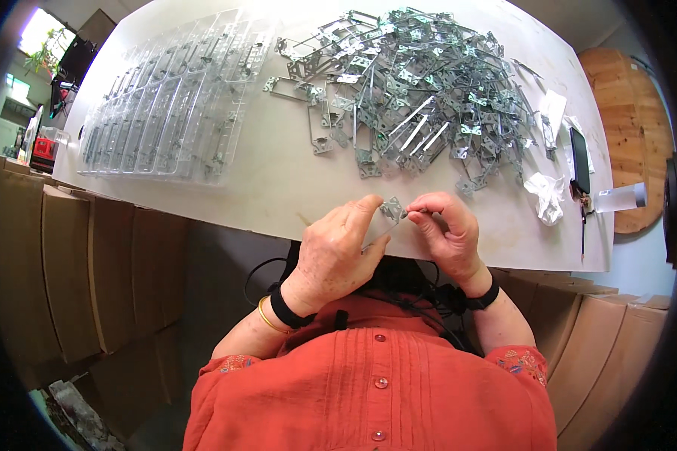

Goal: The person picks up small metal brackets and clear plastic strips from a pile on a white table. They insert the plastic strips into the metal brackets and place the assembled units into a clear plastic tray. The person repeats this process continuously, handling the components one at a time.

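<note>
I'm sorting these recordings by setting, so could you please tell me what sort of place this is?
Probably a small workshop or packing room: metal parts lie heaped on a table beside clear trays, and cardboard boxes stand along its near side.

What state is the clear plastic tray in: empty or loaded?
Not empty: through the clear plastic tray, grey metal parts show in its long compartments. Cannot tell whether all are filled.

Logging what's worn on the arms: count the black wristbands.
2: one wristband around the wrist of the left hand, another wristband around the wrist of the right hand.
</note>
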Demonstrator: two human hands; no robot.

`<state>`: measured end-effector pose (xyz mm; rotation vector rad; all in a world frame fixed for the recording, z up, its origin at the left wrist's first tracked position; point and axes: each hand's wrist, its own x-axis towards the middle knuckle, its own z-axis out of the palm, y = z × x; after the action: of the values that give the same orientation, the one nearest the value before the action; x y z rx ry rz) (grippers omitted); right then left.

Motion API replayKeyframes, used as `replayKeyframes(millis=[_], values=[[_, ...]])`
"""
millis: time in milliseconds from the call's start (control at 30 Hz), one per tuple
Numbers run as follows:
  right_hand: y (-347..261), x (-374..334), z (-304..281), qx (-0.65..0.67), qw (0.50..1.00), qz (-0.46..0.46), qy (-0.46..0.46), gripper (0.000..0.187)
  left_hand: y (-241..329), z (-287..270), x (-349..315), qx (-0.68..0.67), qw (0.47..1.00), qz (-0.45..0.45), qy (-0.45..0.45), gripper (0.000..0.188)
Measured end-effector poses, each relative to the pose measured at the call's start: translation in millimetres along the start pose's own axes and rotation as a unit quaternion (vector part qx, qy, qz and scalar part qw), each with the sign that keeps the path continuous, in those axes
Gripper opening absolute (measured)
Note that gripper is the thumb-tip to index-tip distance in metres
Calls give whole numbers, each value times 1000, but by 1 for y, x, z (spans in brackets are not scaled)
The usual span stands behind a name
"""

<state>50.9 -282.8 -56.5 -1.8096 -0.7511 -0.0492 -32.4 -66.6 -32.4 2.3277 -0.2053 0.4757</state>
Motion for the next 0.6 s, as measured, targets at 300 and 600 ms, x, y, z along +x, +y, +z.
replayKeyframes(millis=[300, 600], values=[[0, -1, 1, -8, 1000, 15, 7, 14, 1, 0, 1, -6, 1000, -3, -2, 54], [-2, 7, 3, -55, 996, -63, 6, 16, 1, -1, 0, -10, 1000, -7, 0, 54]])
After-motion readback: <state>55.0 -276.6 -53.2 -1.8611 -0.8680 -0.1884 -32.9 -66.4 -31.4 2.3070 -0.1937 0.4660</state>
